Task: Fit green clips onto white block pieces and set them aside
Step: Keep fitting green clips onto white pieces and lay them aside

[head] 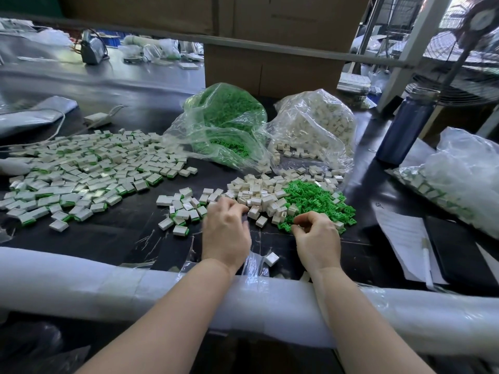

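Observation:
Loose white blocks lie heaped mid-table, with a pile of green clips against their right side. My left hand, blurred by motion, curls its fingertips over a white block at the heap's near left edge. My right hand pinches a green clip between thumb and forefinger at the near edge of the green pile. Fitted pieces, white with green edges, form a small group left of my left hand and a wide spread further left. One stray white block lies between my wrists.
Behind the piles stand open plastic bags of green clips and white blocks. A dark blue bottle, a bag of pieces and papers are at the right. A foam-wrapped rail lines the table's near edge.

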The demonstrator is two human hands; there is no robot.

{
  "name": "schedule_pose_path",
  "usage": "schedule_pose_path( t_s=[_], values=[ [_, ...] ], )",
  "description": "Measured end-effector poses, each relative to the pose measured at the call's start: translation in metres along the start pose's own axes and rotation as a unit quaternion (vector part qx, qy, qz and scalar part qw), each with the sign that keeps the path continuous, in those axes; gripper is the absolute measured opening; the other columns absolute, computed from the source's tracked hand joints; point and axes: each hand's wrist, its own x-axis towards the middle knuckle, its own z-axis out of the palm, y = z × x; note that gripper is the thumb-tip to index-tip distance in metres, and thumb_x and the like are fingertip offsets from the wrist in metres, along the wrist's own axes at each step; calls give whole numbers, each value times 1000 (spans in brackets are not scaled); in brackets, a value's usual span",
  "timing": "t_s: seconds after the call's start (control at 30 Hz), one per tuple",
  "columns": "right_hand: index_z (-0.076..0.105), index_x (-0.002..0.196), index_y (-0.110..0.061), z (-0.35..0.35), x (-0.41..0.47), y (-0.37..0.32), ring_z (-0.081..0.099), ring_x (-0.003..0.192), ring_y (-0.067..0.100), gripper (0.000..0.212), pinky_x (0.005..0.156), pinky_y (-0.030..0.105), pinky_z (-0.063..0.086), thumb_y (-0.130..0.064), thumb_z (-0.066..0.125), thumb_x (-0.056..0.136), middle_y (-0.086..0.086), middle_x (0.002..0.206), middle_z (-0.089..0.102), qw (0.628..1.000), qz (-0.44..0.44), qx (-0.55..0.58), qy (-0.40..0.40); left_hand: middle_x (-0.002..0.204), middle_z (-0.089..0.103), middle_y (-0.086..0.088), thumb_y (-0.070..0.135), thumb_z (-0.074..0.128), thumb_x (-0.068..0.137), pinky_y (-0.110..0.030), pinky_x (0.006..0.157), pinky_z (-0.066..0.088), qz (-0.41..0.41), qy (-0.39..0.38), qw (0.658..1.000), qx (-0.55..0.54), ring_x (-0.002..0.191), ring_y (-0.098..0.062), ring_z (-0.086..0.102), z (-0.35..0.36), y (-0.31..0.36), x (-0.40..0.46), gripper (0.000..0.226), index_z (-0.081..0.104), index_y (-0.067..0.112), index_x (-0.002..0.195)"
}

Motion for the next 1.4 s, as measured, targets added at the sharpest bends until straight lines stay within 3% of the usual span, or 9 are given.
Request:
schedule_pose_path(
  t_s=[0.13,0.27,0.43,0.57,0.7,0.87,0.97,1.13,1.4],
  values=[
    [68,101,-14,2,-1,-2,52,104,24,17,92,33,39,-21,64,86,4,106,59,999,-19,-43,-3,130,48,2,12,47,93,-16,102,20,127,-97,987,-23,119,-16,37,7,3,-1,37,53,13,130],
    [65,113,-17,5,-1,-2,48,112,22,29,96,32,37,-32,60,89,3,113,57,993,-36,-114,-21,126,52,4,16,48,95,-18,99,28,130,-116,984,-39,115,-17,44,10,1,0,32,58,13,125],
    [67,100,-18,6,-2,-2,48,108,21,15,92,33,36,-26,63,87,1,106,57,992,-43,-120,-14,107,57,1,15,55,92,-21,90,40,116,-96,987,-64,102,-15,51,8,2,0,18,66,11,105],
    [64,89,-17,5,-3,-3,50,100,21,4,85,33,36,-19,64,85,0,97,61,993,-64,-103,-13,111,51,-1,16,51,94,-17,93,36,114,-109,986,-58,106,-16,49,9,2,0,31,58,13,124],
    [66,96,-15,6,-4,-3,53,95,21,12,80,27,35,-9,62,86,0,94,65,994,-102,-42,1,119,41,-3,19,49,95,-19,98,32,101,-140,984,-41,110,-17,44,10,2,1,31,57,12,125],
    [69,95,-15,6,-5,-3,55,96,16,18,81,19,37,-3,60,86,-7,90,60,992,-119,29,-21,89,55,7,11,63,86,1,69,37,49,-121,980,-151,79,-6,53,4,1,2,12,57,20,91],
    [66,83,-16,4,-6,-4,62,78,10,12,78,25,50,-4,67,82,-12,77,63,986,-103,125,-43,75,60,10,10,66,84,-6,68,45,4,-123,962,-243,72,-7,59,0,0,3,15,58,22,85],
    [61,71,-20,-1,-6,-7,58,64,0,22,67,13,48,-2,72,77,-7,70,63,963,-74,247,-82,72,66,5,0,62,85,-20,73,55,-56,-144,911,-383,67,-7,65,-1,-1,5,16,66,15,89],
    [68,79,-13,-3,-6,-7,64,72,6,17,71,17,52,4,67,79,2,78,69,940,-57,314,-120,75,65,-2,-1,58,87,-17,66,54,-64,-174,881,-436,65,-6,65,-1,0,5,18,64,16,83]
  ],
)
